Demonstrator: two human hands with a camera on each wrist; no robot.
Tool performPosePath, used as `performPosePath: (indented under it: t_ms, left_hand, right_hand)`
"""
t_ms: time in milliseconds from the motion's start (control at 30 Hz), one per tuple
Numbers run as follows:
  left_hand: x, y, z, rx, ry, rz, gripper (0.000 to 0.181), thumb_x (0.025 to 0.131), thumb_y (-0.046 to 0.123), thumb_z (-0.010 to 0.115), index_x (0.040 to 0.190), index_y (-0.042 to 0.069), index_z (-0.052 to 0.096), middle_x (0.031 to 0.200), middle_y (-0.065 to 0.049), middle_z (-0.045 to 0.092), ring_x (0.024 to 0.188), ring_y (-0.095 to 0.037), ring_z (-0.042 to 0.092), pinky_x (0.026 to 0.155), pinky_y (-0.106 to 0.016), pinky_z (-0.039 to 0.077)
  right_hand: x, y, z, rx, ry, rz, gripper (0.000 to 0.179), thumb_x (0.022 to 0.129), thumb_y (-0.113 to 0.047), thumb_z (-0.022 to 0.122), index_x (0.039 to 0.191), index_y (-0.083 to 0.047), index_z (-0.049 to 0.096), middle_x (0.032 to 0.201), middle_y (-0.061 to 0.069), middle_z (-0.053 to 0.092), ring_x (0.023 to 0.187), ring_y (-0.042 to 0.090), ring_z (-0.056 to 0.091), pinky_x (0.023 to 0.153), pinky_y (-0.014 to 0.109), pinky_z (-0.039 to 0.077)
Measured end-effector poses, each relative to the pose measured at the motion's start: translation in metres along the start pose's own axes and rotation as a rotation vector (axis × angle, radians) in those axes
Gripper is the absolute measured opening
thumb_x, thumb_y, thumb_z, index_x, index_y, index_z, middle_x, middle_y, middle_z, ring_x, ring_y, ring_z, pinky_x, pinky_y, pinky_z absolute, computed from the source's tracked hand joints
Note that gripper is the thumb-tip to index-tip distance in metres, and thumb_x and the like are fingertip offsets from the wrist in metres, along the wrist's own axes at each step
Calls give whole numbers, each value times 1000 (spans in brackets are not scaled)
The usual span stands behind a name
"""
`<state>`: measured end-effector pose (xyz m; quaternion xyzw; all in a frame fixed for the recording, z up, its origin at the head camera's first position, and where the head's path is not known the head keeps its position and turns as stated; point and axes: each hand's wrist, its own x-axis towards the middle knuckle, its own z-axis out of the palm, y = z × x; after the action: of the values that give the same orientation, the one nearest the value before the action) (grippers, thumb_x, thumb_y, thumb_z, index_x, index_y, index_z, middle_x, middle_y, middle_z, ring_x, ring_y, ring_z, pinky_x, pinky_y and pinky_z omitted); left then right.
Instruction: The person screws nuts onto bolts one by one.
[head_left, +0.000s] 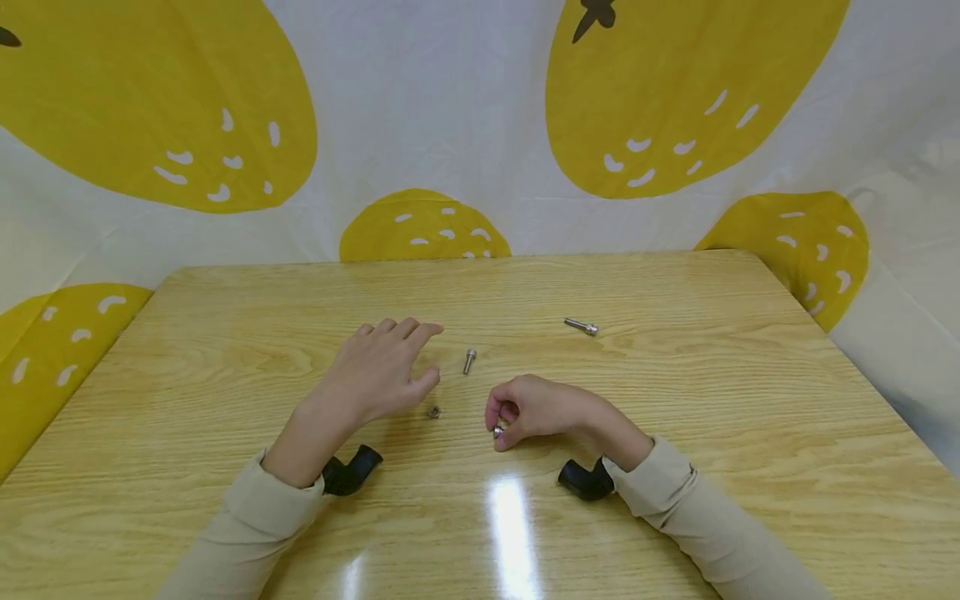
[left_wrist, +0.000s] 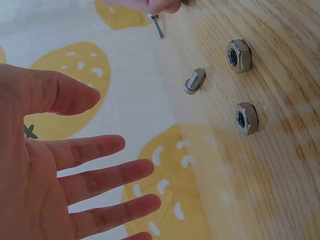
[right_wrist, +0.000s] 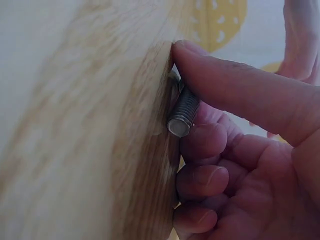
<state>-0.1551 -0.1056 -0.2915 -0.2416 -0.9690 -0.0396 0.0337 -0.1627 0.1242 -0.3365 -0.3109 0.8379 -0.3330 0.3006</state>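
Note:
My right hand pinches a metal bolt between thumb and index finger, low at the tabletop; the bolt's threaded end points towards the right wrist camera. The other fingers curl in beside it. My left hand hovers over the table with fingers spread and nothing in its palm. Close to its thumb lies a hex nut. Two nuts show in the left wrist view, an upper nut and a lower nut. A short bolt lies between the hands.
Farther back on the right, a longer bolt lies on the wooden table. Black curved pieces stick out at both sleeve cuffs. A white cloth with yellow fruit shapes hangs behind the table's far edge.

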Motion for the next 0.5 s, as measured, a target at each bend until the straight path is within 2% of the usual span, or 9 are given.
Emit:
performPosePath:
  t_ms: [100, 300, 500]
  left_hand:
    - [0, 0, 0, -2, -12, -2, 49, 91, 38, 44, 134, 16, 47, 128, -8, 54, 114, -31, 51, 92, -51, 42]
    - [0, -1, 0, -9, -23, -7, 47, 92, 37, 43, 134, 15, 47, 128, -8, 54, 113, -31, 52, 91, -51, 42]
    - [-1, -2, -1, -16, -25, -3, 47, 93, 35, 43, 135, 15, 47, 128, -9, 54, 114, -32, 51, 92, -52, 42]
  right_hand:
    - [0, -1, 0, -17, 18, -2, 13, 80, -12, 72, 88, -10, 61, 65, -5, 45, 59, 6, 41, 56, 18, 34]
    - [-2, 2, -4, 87, 37, -1, 12, 83, -9, 68, 90, -7, 58, 71, -3, 52, 64, 9, 46, 57, 19, 39]
    - [-5, 8, -10, 137, 8, -30, 11, 89, -14, 61, 95, -5, 60, 73, -2, 53, 65, 10, 46, 59, 20, 40]
